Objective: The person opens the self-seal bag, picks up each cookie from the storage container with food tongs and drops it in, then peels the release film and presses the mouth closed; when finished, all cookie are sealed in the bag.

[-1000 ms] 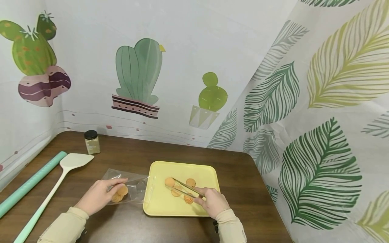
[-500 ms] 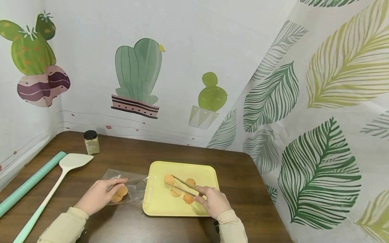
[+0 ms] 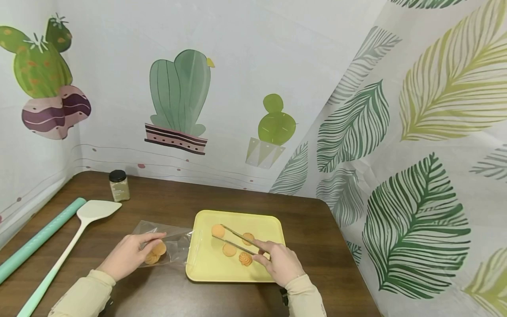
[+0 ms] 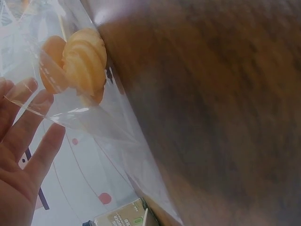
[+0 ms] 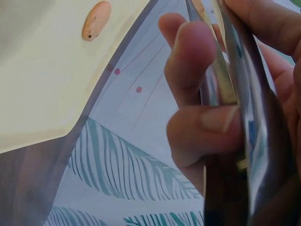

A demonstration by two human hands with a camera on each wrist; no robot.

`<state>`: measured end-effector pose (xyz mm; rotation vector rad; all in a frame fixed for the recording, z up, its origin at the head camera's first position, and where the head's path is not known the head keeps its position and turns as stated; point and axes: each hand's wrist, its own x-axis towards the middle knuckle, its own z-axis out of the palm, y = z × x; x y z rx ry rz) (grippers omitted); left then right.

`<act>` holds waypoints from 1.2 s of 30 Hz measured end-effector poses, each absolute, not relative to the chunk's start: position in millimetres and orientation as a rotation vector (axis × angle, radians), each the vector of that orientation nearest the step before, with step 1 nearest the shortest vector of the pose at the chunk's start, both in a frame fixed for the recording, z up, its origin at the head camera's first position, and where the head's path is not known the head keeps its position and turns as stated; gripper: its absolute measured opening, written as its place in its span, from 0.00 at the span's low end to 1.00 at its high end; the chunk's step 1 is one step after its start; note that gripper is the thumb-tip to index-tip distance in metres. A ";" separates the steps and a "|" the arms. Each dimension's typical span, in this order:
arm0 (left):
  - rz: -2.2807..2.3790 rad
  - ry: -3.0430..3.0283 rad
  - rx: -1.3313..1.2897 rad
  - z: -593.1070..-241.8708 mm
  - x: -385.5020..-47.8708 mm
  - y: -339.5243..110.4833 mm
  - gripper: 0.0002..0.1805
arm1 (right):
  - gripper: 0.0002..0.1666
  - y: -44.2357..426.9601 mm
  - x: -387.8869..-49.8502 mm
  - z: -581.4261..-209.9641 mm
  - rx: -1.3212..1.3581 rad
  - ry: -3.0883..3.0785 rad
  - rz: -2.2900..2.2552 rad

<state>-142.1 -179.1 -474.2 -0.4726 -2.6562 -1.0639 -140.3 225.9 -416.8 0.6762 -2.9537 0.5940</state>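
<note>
The left hand (image 3: 128, 254) holds a clear plastic bag (image 3: 180, 240) with cookies (image 3: 159, 248) inside; in the left wrist view a swirled cookie (image 4: 85, 61) lies in the bag, near the fingers. Over a yellow tray (image 3: 200, 273), the right hand (image 3: 282, 263) grips metal tongs (image 3: 236, 243), seen close up in the right wrist view. The tips of the tongs stand apart around the edge of a round cookie (image 3: 218, 230); whether they touch it I cannot tell. On the tray lie another round cookie (image 3: 229, 250), a swirled cookie (image 3: 245, 259) and a speckled cookie (image 3: 248, 238).
A black-lidded jar (image 3: 119, 186) stands at the back left of the brown table (image 3: 158, 293). A pale green spatula (image 3: 84, 220) and a teal rod (image 3: 41, 240) lie along the left side. Patterned cloth (image 3: 233, 53) hangs behind and to the right.
The tongs have spread wider, and their tips have moved slightly left. The round cookie by the tips sits slightly farther left and back. The left hand has stayed in place.
</note>
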 end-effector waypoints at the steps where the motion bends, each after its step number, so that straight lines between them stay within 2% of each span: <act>1: -1.068 -2.655 -0.474 -474.3 -142.1 -179.1 0.13 | 0.27 225.7 -139.8 -416.3 0.685 -2.949 0.595; 12: -1.071 -2.644 -0.490 -473.7 -143.1 -178.8 0.13 | 0.29 218.2 -133.7 -410.5 0.765 -2.948 0.645; 22: -1.062 -2.649 -0.501 -472.4 -143.3 -178.8 0.13 | 0.25 208.1 -127.5 -407.5 0.857 -2.884 0.657; 36: -1.071 -2.654 -0.496 -472.6 -142.8 -179.6 0.13 | 0.25 193.4 -122.2 -407.2 0.947 -2.850 0.579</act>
